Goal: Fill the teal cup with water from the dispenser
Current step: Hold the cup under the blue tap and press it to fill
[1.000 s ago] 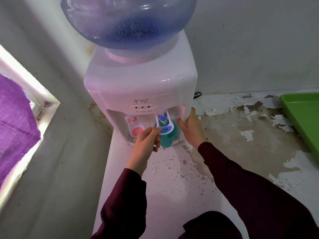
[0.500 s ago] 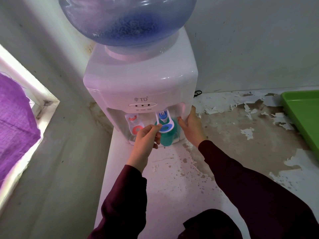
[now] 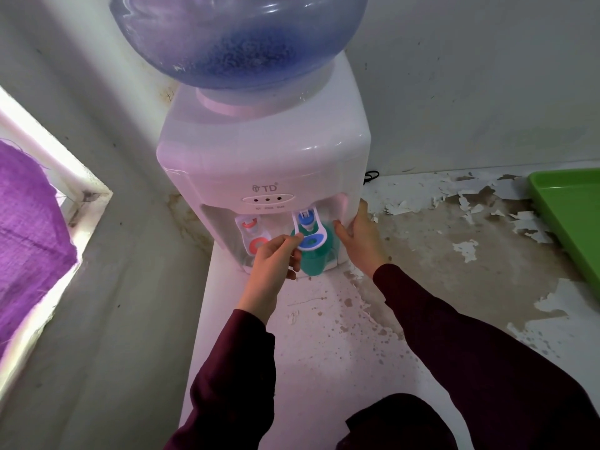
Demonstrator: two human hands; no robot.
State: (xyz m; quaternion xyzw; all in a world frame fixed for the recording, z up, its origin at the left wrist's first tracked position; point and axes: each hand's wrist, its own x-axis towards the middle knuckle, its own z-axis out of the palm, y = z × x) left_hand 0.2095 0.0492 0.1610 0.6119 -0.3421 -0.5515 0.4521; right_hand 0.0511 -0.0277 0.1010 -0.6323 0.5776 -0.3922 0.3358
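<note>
"TD" logo point(image 3: 265, 188) on white dispenser point(image 3: 263, 164); smaller labels beneath perhaps unreadable.

Teal cup point(image 3: 312, 262). White dispenser point(image 3: 263, 164), blue tap point(image 3: 307, 229), red tap point(image 3: 254, 236); bluish-purple bottle point(image 3: 240, 37). Maroon sleeves point(image 3: 487, 362). Green tray point(image 3: 571, 216). Purple cloth point(image 3: 26, 228). Bench point(image 3: 422, 254) white, peeling to grey-brown.

Teal cup point(image 3: 313, 263) under blue tap point(image 3: 308, 230)
</note>
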